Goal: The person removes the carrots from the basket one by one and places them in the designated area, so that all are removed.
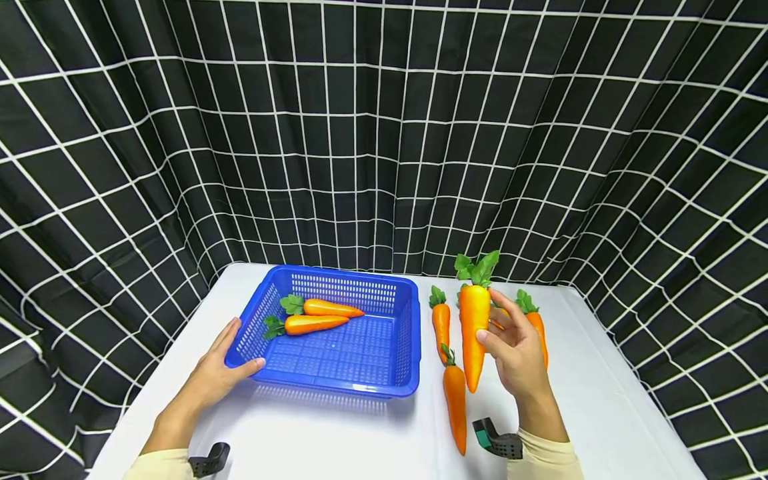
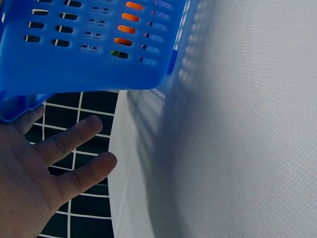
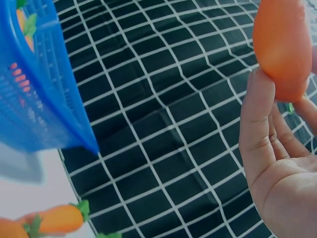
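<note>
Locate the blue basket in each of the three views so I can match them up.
Head: the blue basket sits left of centre on the white table, left hand at its near-left corner.
Left wrist: its perforated wall fills the top left, above the hand.
Right wrist: its corner fills the upper left.
Shared landmark: orange carrots in the basket, glimpsed through its slots in both wrist views.

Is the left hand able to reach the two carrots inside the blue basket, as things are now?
Probably yes. The left hand rests on the near left corner of the blue basket, which is open on top, and the two carrots lie uncovered near its far left side.
</note>
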The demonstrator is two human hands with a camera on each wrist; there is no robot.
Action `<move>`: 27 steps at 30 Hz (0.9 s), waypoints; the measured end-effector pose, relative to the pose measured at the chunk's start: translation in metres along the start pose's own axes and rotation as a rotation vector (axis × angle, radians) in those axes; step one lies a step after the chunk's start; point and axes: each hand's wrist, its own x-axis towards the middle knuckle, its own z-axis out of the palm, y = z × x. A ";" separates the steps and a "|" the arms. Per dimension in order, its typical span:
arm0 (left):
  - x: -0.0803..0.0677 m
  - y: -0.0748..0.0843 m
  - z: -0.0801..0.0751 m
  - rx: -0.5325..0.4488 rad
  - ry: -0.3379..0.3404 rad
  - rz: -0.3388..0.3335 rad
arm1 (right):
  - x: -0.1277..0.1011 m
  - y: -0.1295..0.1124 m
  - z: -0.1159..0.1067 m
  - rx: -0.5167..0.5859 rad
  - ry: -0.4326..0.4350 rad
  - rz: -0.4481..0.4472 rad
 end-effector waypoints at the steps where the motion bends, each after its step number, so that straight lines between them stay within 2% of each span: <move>1: 0.000 0.000 0.000 0.001 -0.002 -0.006 | -0.001 -0.001 -0.002 -0.004 0.011 -0.001; 13: 0.000 0.002 0.001 0.009 -0.008 -0.031 | -0.015 -0.001 -0.021 -0.038 0.081 0.008; 21: 0.000 0.003 0.000 0.021 -0.002 -0.010 | -0.032 0.002 -0.037 -0.101 0.181 0.118; 27: -0.001 0.004 0.001 0.026 0.005 -0.006 | -0.038 0.006 -0.042 -0.077 0.187 0.137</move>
